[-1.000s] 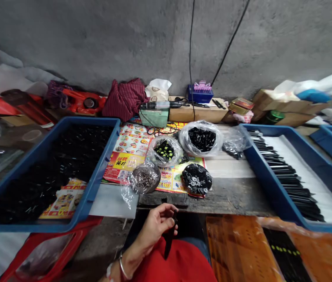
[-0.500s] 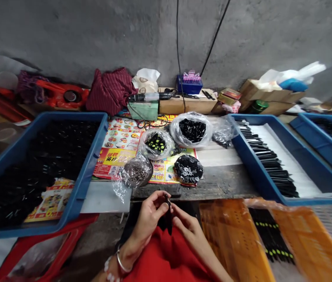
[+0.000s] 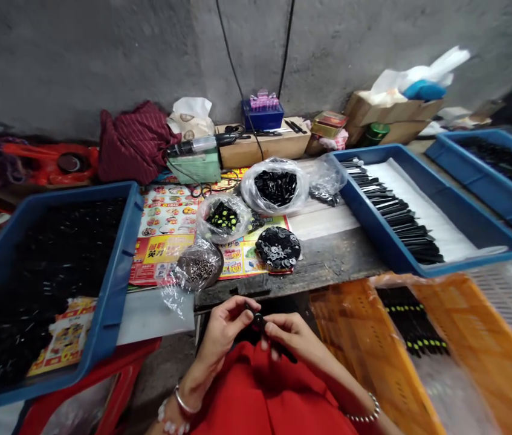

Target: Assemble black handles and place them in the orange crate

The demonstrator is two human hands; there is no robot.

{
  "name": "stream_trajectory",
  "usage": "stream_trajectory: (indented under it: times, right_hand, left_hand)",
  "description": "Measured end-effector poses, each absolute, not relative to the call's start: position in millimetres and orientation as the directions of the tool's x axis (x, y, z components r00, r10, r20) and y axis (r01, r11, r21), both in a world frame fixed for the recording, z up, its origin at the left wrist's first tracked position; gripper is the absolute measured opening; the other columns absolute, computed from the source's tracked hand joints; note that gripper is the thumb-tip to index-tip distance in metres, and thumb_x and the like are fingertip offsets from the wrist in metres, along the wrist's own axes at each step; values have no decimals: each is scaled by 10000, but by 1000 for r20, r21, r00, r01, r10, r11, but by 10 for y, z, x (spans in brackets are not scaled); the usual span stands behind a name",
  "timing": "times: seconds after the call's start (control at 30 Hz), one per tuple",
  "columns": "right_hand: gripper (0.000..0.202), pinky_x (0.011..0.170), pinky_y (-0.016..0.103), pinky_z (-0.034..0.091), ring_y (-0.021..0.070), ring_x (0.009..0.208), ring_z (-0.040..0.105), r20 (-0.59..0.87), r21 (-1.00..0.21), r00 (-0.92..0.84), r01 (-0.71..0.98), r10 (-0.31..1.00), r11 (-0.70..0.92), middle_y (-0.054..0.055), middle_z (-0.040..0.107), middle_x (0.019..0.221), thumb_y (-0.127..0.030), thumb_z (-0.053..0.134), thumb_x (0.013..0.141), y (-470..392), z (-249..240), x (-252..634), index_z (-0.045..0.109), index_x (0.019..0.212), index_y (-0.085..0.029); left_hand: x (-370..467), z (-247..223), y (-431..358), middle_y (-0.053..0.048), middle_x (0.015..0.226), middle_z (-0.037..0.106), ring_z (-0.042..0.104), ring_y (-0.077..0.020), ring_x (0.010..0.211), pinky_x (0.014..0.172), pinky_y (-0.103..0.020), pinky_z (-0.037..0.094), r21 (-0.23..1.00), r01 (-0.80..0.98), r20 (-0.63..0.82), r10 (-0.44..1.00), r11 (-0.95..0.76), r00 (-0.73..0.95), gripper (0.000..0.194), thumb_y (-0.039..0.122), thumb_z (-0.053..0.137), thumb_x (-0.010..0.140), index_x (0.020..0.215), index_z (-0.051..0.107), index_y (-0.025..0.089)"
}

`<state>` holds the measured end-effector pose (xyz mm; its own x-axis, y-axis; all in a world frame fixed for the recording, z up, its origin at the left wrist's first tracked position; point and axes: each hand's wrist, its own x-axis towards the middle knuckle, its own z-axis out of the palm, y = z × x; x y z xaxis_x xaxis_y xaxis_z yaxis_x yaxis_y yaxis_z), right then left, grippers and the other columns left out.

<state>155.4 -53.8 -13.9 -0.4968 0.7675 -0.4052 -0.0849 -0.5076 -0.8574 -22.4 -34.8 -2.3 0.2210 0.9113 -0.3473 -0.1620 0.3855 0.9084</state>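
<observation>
In front of my red clothing, both hands meet on a slim black piece (image 3: 259,322), with a rounded part near the top and a dark lower end that slants down to the right. Thumb and fingers of my left hand (image 3: 227,328) pinch around its upper end. Lower along it, my right hand (image 3: 289,335) is closed on the piece. Its exact kind is too small to make out. Just beyond the hands lie a bag of small metal screws (image 3: 199,266) and a pile of flat black discs (image 3: 278,248).
Bags of yellow-green-and-black parts (image 3: 223,217) and black parts (image 3: 276,186) stand on newspaper. A blue tray of black pieces (image 3: 115,302) is left; another blue tray (image 3: 459,208) holds slim black pieces. An orange crate (image 3: 359,338) sits lower right. A power tool (image 3: 201,144) lies behind.
The view has turned to the right. The black piece has gone from nearly upright to slanting, its lower end pointing right, while both hands stay on it.
</observation>
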Motion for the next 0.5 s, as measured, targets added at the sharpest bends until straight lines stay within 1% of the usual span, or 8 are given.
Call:
stream_trajectory:
  times: [0.1, 0.2, 0.27, 0.37, 0.5]
  right_hand:
    - [528, 406, 183, 336, 76, 401, 484, -420, -839, -490, -111, 764, -533, 28, 626, 614, -648, 649, 741, -530, -145, 1552, 619, 732, -121]
    - [527, 388, 180, 288, 56, 376, 405, -425, -838, -461, -125, 779, -531, -5, 570, 541, -642, 658, 735, -541, -151, 1565, 621, 699, -118]
    - [516, 380, 182, 255, 50, 375, 366, -422, -843, -447, -127, 789, -523, -19, 532, 505, -624, 655, 745, -558, -154, 1577, 615, 656, -117]
    - [512, 366, 191, 223, 50, 363, 337, -457, -818, -438, -135, 774, -559, -25, 493, 460, -604, 662, 731, -591, -159, 1585, 581, 562, -127]
    - [496, 351, 197, 184, 50, 334, 305, -524, -781, -393, -133, 755, -611, -33, 470, 415, -593, 671, 694, -624, -150, 1561, 644, 590, -109]
  left_hand:
    - [-143, -46, -429, -56, 833, 703, 613, -161, 749, 685, -226, 488, 911, -188, -328, 922, 367, 207, 239, 354, 774, 714, 804, 709, 142]
    - [-56, -94, -535, -49, 830, 709, 624, -160, 755, 695, -223, 494, 927, -218, -293, 952, 305, 87, 199, 329, 763, 728, 804, 702, 156]
    - [-21, -113, -583, -45, 827, 706, 628, -162, 751, 688, -228, 503, 937, -214, -274, 961, 277, 42, 181, 321, 748, 745, 815, 698, 162]
    - [-18, -116, -592, -42, 788, 697, 629, -157, 719, 661, -222, 501, 947, -180, -250, 962, 267, 109, 156, 301, 741, 750, 792, 699, 156]
    - [-55, -100, -547, -25, 718, 677, 607, -124, 588, 584, -210, 484, 947, -167, -235, 946, 274, 223, 150, 296, 733, 754, 771, 698, 151]
